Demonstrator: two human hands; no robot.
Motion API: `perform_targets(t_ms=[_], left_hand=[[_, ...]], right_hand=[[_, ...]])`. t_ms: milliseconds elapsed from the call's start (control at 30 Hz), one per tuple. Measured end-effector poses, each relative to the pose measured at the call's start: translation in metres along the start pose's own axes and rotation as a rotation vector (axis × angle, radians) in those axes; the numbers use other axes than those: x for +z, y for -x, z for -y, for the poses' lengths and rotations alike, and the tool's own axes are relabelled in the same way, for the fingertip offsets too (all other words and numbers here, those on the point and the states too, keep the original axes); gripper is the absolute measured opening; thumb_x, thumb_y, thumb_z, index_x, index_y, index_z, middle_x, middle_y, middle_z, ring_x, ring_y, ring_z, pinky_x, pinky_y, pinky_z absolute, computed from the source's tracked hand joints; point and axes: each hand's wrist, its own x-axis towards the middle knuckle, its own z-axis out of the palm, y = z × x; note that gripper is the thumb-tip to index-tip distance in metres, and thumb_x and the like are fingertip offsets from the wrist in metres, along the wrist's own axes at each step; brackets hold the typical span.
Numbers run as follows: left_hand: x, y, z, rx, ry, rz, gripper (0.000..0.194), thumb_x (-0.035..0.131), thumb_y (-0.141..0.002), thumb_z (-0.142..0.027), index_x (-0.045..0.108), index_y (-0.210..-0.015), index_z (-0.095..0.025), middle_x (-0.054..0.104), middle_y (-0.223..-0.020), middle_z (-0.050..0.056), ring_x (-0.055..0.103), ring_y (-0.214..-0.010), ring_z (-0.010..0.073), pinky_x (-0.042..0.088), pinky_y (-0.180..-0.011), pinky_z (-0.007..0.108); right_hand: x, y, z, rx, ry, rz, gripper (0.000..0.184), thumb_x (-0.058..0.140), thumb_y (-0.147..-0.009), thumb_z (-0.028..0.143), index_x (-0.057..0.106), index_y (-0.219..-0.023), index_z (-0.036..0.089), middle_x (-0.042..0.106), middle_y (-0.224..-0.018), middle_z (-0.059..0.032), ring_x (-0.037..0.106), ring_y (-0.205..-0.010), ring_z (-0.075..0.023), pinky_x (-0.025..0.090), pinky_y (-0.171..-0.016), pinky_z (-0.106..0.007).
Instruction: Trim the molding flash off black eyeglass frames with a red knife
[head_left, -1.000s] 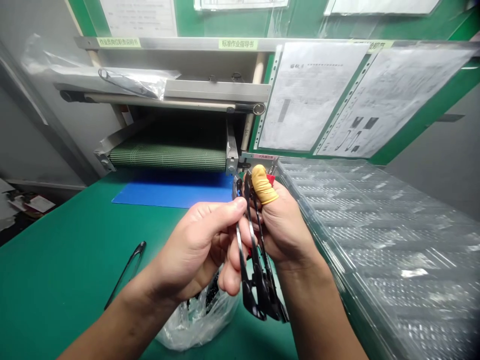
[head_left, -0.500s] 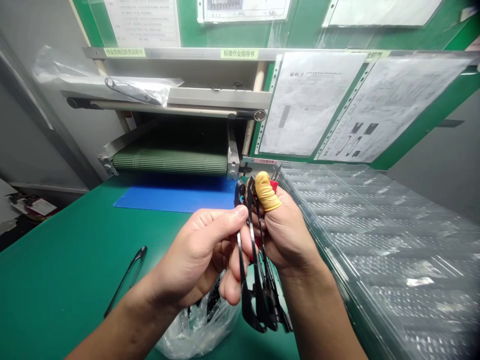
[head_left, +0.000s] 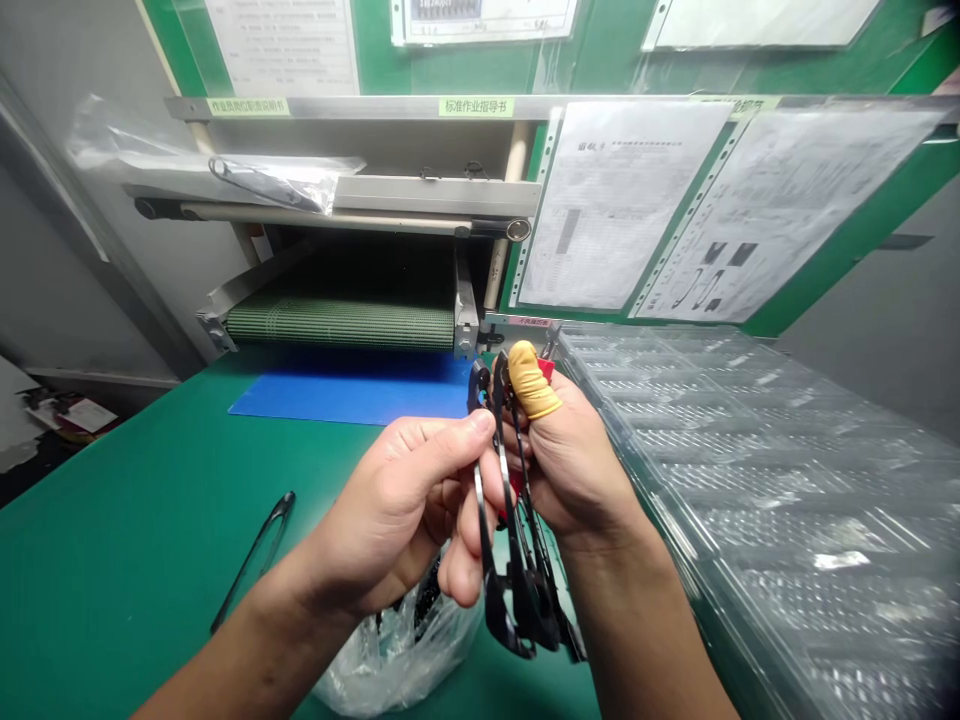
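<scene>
Your L hand point(head_left: 420, 500) pinches the leftmost black frame point(head_left: 499, 610) nr its top; your R hand point(head_left: 576, 465) grips the other black frames point(head_left: 535, 610) just right of it; long axes approx. up-down, lower ends twd you.

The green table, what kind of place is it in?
Probably a factory workstation: there's a conveyor belt, clear plastic trays and printed sheets posted up in front.
</scene>
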Motion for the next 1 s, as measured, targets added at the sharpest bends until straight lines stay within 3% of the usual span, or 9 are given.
perform_targets(t_ms=[467,733,1000], left_hand=[[0.001,-0.001,-0.002,-0.004,-0.052,-0.012,0.044,0.049,-0.091,-0.034,0.063,-0.059,-0.008,0.056,-0.041,0.001,0.048,-0.028,0.0056,0.038,-0.030,0.010],[-0.005,-0.001,-0.003,-0.001,-0.160,-0.055,0.040,0.054,-0.088,-0.037,0.063,-0.059,-0.010,0.056,-0.039,0.001,0.050,-0.028,0.0065,0.036,-0.030,0.010],[-0.012,-0.005,-0.004,0.069,-0.321,-0.117,0.041,0.055,-0.088,-0.038,0.060,-0.056,-0.012,0.055,-0.039,-0.001,0.048,-0.027,0.0050,0.034,-0.029,0.009]], right_hand=[[-0.001,-0.001,-0.002,0.047,-0.004,0.017,0.045,0.076,-0.069,0.054,0.044,-0.071,0.023,0.038,-0.042,0.0112,0.032,-0.028,-0.0063,0.018,-0.027,-0.020],[-0.006,-0.008,-0.005,-0.049,-0.041,0.062,0.045,0.077,-0.070,0.049,0.046,-0.064,0.018,0.036,-0.048,0.0105,0.025,-0.034,-0.0014,0.021,-0.030,-0.014],[-0.011,-0.012,-0.010,-0.106,-0.013,0.108,0.040,0.074,-0.077,0.045,0.043,-0.068,0.020,0.038,-0.052,0.0102,0.024,-0.037,-0.0023,0.019,-0.032,-0.014]])
